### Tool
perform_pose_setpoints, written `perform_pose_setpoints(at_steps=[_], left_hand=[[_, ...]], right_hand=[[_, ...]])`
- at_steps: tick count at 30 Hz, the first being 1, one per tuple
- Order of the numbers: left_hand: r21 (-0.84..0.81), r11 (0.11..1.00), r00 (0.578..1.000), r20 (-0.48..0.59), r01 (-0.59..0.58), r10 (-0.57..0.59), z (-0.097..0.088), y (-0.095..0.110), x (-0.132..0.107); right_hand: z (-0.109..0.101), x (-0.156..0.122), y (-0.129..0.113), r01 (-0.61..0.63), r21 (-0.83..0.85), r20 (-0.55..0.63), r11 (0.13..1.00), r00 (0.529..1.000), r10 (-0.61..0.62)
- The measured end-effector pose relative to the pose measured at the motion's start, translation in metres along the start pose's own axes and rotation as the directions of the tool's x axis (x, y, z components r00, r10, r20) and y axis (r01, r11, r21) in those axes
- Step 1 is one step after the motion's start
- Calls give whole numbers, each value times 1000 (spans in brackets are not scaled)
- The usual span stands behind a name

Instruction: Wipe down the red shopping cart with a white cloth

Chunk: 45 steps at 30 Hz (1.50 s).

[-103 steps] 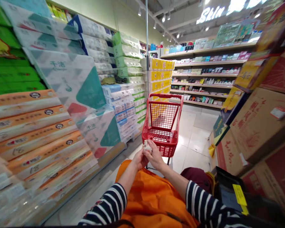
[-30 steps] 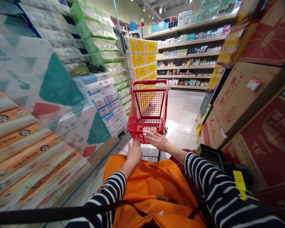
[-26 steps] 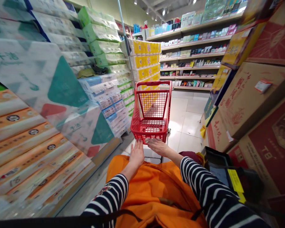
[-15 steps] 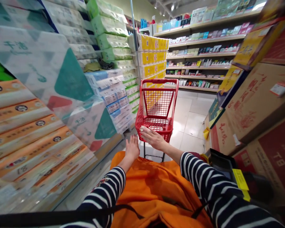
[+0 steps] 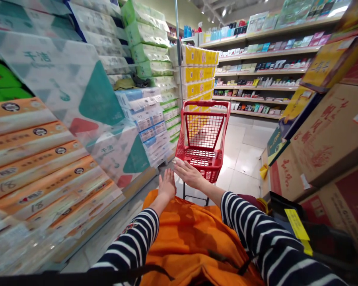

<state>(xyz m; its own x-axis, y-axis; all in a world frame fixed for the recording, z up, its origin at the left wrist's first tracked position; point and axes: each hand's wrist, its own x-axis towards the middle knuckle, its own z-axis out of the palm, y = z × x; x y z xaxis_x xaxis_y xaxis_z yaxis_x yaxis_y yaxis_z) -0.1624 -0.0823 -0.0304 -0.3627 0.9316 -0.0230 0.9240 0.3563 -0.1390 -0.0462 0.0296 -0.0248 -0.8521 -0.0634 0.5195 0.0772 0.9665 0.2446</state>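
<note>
My left hand is held out over the front of an orange garment, its fingers stretched and close together. My right hand reaches forward beside it, fingers extended and palm down, overlapping the near left corner of a red shopping cart in the picture. Whether it touches the cart I cannot tell. A small white patch shows by its thumb-side fingers, too small to name. The cart stands ahead on dark legs, with a mesh back panel and basket.
Stacked tissue packs line the left side, with yellow packs farther on. Cardboard boxes crowd the right, near a dark device with a yellow label. Shelves of toiletries stand at the back. Pale floor tiles run between.
The view has turned slightly left, so the cart and shelves sit farther right in the picture. My right hand has shifted a little left and down, closer to my left hand.
</note>
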Motion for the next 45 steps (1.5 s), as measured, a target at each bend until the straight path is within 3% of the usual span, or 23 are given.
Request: perform_pose_setpoints(at_steps=[4, 9, 12, 14, 17, 23, 25, 29, 32, 36, 40, 42, 45], left_hand=[[-5, 1000, 999, -20, -27, 27, 3, -1, -3], [-12, 999, 999, -2, -32, 32, 10, -1, -8], [-7, 999, 999, -17, -34, 34, 7, -6, -5], [-1, 1000, 999, -32, -22, 22, 3, -8, -2], [3, 1000, 998, -68, -7, 7, 3, -8, 1], [-14, 992, 990, -76, -123, 121, 13, 11, -3], [-25, 989, 987, -73, -148, 146, 13, 17, -5], [-39, 989, 988, -75, -139, 136, 5, 22, -5], [-36, 990, 986, -98, -139, 135, -1, 27, -4], [-42, 983, 980, -92, -181, 177, -1, 35, -7], [-30, 975, 973, -86, -219, 215, 4, 40, -11], [-22, 972, 970, -73, -235, 233, 4, 40, -12], [-17, 973, 971, -67, -230, 228, 0, 39, -10]], right_hand=[[20, -2, -5, -6, 2, 86, 1000, 996, 6], [46, -41, -27, -205, 10, 195, 979, 960, 199], [33, -38, -26, -138, 38, 149, 990, 980, 131], [18, -27, -17, -41, 38, 78, 998, 996, 38], [6, -17, -3, 10, 15, 36, 1000, 999, -11], [32, -65, -16, -140, 37, 161, 989, 978, 133], [30, -77, -20, -151, 42, 158, 988, 977, 142], [-6, -70, -5, 13, 40, 61, 999, 998, -15], [-25, -58, 14, 42, 3, 8, 999, 999, -42], [-13, -69, 16, 38, -1, 70, 999, 997, -38], [6, -91, -3, -90, -2, 148, 996, 985, 90], [4, -96, -8, -114, -8, 146, 993, 983, 114], [-13, -94, -3, -50, -9, 83, 999, 995, 51]])
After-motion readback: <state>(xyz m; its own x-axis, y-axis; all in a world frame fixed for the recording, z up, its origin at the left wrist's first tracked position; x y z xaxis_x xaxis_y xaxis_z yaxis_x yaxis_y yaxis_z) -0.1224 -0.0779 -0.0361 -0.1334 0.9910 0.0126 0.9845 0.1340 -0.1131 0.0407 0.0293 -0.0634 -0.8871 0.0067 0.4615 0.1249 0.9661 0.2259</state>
